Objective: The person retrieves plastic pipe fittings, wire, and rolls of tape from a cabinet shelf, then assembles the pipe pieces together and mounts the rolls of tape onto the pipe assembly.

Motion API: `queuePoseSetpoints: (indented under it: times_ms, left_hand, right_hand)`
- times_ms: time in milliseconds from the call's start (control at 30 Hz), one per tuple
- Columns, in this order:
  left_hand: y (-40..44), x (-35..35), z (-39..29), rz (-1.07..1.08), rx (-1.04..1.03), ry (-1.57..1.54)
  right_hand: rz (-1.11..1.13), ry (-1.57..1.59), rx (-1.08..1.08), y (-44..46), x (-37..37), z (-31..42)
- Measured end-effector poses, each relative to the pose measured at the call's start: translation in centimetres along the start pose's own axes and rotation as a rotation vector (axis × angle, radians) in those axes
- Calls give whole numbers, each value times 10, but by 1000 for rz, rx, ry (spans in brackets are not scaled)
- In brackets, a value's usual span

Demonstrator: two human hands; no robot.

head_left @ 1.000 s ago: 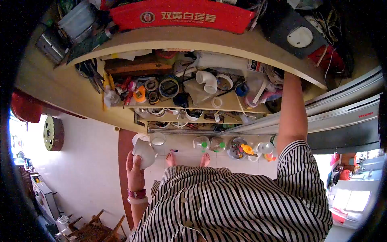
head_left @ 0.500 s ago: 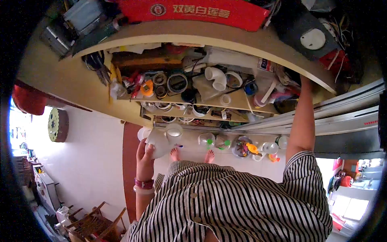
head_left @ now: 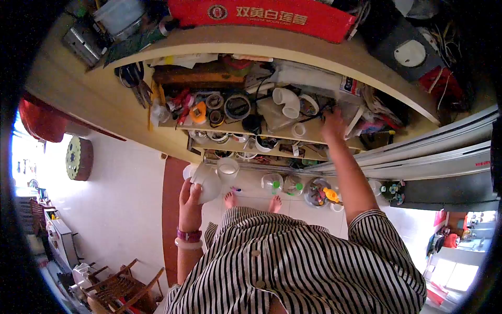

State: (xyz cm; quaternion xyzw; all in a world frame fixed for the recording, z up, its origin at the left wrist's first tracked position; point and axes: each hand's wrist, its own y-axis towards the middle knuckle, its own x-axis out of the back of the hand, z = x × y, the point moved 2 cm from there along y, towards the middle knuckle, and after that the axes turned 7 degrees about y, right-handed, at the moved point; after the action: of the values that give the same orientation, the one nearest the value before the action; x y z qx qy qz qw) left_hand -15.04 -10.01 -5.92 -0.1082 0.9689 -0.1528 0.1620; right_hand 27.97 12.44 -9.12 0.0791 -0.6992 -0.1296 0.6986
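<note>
My left hand is wrapped round a whitish translucent plastic container, held in front of the cabinet beside my body. A similar pale round container is right by it; whether the two touch I cannot tell. My right hand reaches onto the upper shelf, at dark items with a black cable. Its fingers are smeared and partly hidden, so any hold is unclear. Left of that hand lie a white pipe elbow, a small white ring and several tape rolls.
A red box lies on the cabinet top, whose curved edge overhangs the shelves. Bottles with green caps and a tub of small items stand on the floor by my feet. A wooden chair is at lower left.
My right hand has come out from the shelf's far right end and moved left to the dark items. The left hand still holds the container. The view has shifted slightly.
</note>
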Motion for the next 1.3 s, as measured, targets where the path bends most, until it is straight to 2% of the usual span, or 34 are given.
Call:
queuePoseSetpoints:
  times_ms: [133,200,233,333,400,600,733,800,833,900,1033,1100,1133,1167,1233,1267,1300]
  left_hand:
    - [-4,3,5,-12,0,-8]
    - [-7,3,7,-23,26,-13]
    - [-7,2,9,-15,28,-12]
    - [-7,1,9,-4,40,-12]
    - [-6,-1,6,9,25,-22]
    - [-7,-3,-2,-5,14,3]
    - [-11,0,2,-82,63,3]
    - [-13,-2,0,-35,57,-22]
    - [-13,-1,1,-42,55,-21]
    - [-10,1,8,-63,72,-63]
    - [-1,-1,21,-25,117,-142]
    - [10,16,58,-51,32,-54]
    - [13,15,66,-31,50,-90]
    - [17,13,69,9,-4,80]
    - [18,8,70,83,-158,576]
    - [20,3,67,93,-210,709]
    - [19,-4,67,97,-188,675]
  right_hand:
    - [153,125,-53,19,-6,-24]
    - [48,224,107,12,0,-26]
    - [46,220,100,4,4,-22]
    - [32,26,179,-3,0,-6]
    - [19,62,57,11,-29,-19]
    - [-219,312,112,27,19,-42]
    - [-70,354,38,24,33,-40]
    - [-38,385,33,20,20,-42]
    - [-35,390,38,15,20,-35]
    - [-296,246,190,-1,28,-11]
    - [-290,235,250,-29,42,48]
    - [51,333,297,-43,21,76]
    - [57,454,325,-51,15,89]
    - [63,576,353,-58,13,104]
    - [134,577,364,-70,10,134]
    - [207,573,372,-74,7,145]
    - [208,575,374,-74,5,154]
